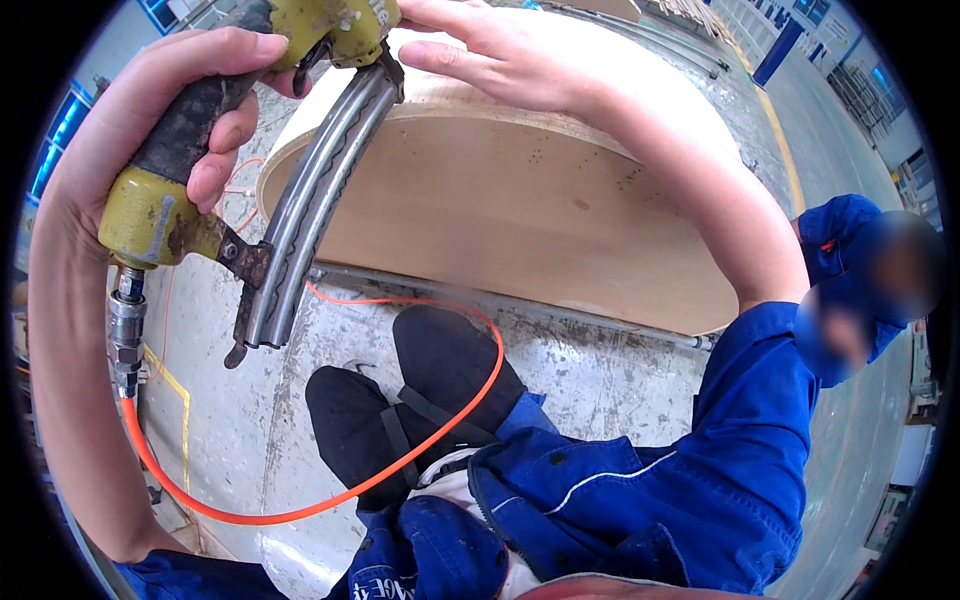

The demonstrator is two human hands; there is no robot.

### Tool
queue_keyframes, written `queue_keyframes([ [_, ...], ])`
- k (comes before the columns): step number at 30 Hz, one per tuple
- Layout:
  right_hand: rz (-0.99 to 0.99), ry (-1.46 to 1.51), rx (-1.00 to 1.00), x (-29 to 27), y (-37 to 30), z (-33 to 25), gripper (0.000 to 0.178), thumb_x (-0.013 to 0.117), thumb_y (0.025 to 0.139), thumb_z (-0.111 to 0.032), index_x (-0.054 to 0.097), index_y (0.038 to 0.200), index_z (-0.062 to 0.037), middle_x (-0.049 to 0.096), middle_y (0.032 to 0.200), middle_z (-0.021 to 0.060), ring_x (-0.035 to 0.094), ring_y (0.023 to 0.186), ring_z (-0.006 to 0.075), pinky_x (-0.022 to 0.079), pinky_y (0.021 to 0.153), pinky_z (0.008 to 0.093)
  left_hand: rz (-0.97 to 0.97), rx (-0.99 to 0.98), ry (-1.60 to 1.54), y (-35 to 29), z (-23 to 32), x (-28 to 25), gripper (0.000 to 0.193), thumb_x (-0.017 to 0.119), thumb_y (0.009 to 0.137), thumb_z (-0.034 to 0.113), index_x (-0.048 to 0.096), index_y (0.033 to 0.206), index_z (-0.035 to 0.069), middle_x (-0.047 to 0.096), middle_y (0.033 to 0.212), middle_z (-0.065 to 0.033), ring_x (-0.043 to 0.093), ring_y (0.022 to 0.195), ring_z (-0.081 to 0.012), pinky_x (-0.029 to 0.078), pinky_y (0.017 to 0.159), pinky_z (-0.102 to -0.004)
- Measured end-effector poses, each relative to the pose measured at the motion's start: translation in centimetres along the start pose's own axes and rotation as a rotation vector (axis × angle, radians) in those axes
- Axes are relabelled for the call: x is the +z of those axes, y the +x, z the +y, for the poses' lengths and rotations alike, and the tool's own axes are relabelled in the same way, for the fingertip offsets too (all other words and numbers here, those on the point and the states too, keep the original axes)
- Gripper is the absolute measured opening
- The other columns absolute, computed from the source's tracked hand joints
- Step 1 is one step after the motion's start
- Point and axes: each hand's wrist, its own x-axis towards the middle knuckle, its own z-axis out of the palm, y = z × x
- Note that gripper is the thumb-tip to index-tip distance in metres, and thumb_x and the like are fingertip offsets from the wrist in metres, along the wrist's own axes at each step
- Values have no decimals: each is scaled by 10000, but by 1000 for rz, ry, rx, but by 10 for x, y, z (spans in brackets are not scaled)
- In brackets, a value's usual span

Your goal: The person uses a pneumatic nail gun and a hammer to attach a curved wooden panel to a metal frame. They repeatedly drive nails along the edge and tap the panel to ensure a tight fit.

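Observation:
My left hand (pixel 205 120) is wrapped round the black grip of a yellow-green pneumatic nail gun (pixel 150 220) at the upper left. A curved silver magazine (pixel 320 200) runs down from its head, and an orange air hose (pixel 240 518) joins the fitting under the grip. The nose of the gun is close to the near edge of a large rounded wooden panel piece (pixel 480 200); whether it touches cannot be made out. My right hand (pixel 500 65) lies flat on the pale upper face of that piece, fingers stretched out beside the gun's head.
The hose loops in front of my dark-clad knees (pixel 450 370). A metal rail (pixel 560 312) runs under the wooden piece. At the right stands another person in blue (pixel 840 235). Long stacked strips (pixel 690 15) and a blue post (pixel 780 52) are farther off.

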Motion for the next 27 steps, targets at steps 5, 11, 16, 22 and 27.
queue_keyframes([
  [5, -76, -73, 90, -10, -2, -18, 624, 419, 1065, -445, 193, 1617, -262, 587, 1370, 264, 600, 1212, 440, 476, 1031, 492, 16, -8, -15, -2, -3, -8, 411, 609, 987, 332, 644, 1067, -70, 503, 527, 25, 485, 337, -51, 428, 333, -171],
  [11, -31, -139, 39, -4, -11, -6, 660, 439, 1054, -396, 138, 1630, -287, 587, 1363, 278, 607, 1188, 456, 476, 1034, 499, 31, -15, -35, 0, -10, -7, 421, 596, 997, 330, 643, 1089, -79, 500, 519, 33, 486, 335, -49, 433, 331, -165],
  [16, -47, -135, 36, -2, -12, -2, 649, 446, 1050, -379, 166, 1628, -284, 576, 1385, 270, 603, 1203, 445, 470, 1046, 492, 27, -22, -2, 0, -10, -5, 436, 586, 1006, 327, 638, 1116, -92, 500, 517, 33, 481, 333, -47, 422, 325, -165],
  [22, -48, -89, 27, -10, -17, -12, 615, 443, 1052, -376, 225, 1618, -275, 569, 1408, 248, 592, 1236, 423, 461, 1061, 477, 9, -35, -46, 1, -13, -6, 425, 586, 1008, 326, 640, 1107, -83, 497, 516, 35, 482, 335, -45, 420, 325, -166],
  [27, -28, -111, 38, -2, -10, 0, 611, 438, 1055, -379, 226, 1618, -273, 565, 1413, 249, 587, 1246, 419, 460, 1065, 473, 26, -59, -19, 4, -14, -10, 438, 584, 1010, 340, 637, 1105, -84, 485, 514, 37, 476, 335, -47, 422, 327, -171],
])
